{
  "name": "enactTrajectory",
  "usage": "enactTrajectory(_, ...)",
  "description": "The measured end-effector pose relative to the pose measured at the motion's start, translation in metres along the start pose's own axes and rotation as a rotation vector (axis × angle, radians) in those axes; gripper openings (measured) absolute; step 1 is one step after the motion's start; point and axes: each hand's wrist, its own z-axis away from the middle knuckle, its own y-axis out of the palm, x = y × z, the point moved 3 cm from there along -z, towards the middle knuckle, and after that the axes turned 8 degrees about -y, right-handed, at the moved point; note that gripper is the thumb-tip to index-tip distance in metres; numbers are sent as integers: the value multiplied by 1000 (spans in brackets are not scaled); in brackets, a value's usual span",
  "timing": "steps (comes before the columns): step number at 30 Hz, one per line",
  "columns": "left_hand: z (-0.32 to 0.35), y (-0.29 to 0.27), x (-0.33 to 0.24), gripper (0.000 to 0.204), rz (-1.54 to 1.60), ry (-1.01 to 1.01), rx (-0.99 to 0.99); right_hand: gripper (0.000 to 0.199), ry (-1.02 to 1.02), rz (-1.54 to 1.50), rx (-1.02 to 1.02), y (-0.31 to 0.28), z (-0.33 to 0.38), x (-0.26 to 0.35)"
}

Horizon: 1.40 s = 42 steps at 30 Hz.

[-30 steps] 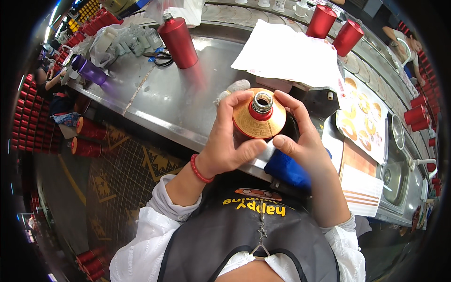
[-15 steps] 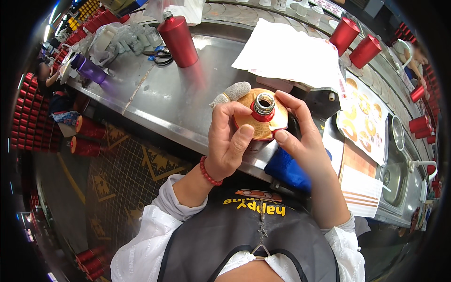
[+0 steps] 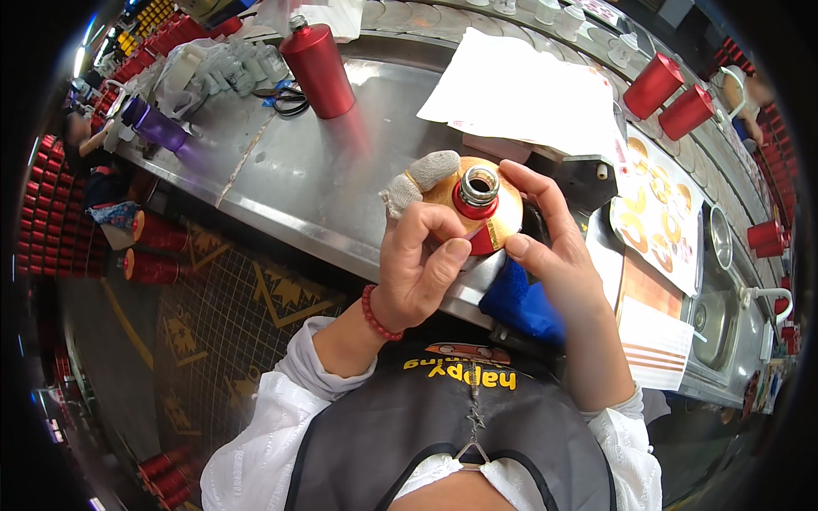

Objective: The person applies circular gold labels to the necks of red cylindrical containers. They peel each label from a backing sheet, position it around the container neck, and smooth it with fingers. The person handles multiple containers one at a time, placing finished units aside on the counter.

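A red bottle with an open silver threaded mouth stands upright between my two hands, seen from above. A gold label wraps its shoulder around the red neck, and a red gap with a narrow gold strip shows at the near side. My left hand grips the bottle's left side, thumb and forefinger bent at the near edge. Grey fabric covers its further fingers, which curl round the far left. Around the right side closes my right hand, thumb at the near edge, fingers along the shoulder. The bottle's lower body is hidden.
Another red bottle stands on the steel table, near black-handled scissors and a purple bottle. White paper lies beyond my hands. Gold labels fill a tray at right; a blue cloth lies close by. Red bottles stand on the conveyor.
The bottle has turned in my hands: gold faced me before, now a red gap with a gold strip does. My left fingers have shifted round it. Red bottles on the conveyor have moved right.
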Motion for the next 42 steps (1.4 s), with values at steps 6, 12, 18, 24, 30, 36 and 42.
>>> enactTrajectory(6,1,0,1,14,8,-13,34,70,-44,66,-25,5,-1,-5)
enactTrajectory(12,1,-1,1,15,-16,5,40,64,-37,-104,-56,7,-2,0)
enactTrajectory(18,10,-1,2,19,8,-76,92,62,-141,74,-66,12,0,-6)
enactTrajectory(24,5,-25,28,37,-90,64,173,64,32,-235,-69,4,5,-10)
enactTrajectory(30,-3,-2,3,61,233,-179,57,62,-232,176,-59,7,4,-3)
enactTrajectory(36,10,-3,8,57,164,-59,-83,57,-317,215,-93,7,-1,-2)
enactTrajectory(42,-9,-10,8,45,148,-133,70,51,-367,381,-112,15,0,3)
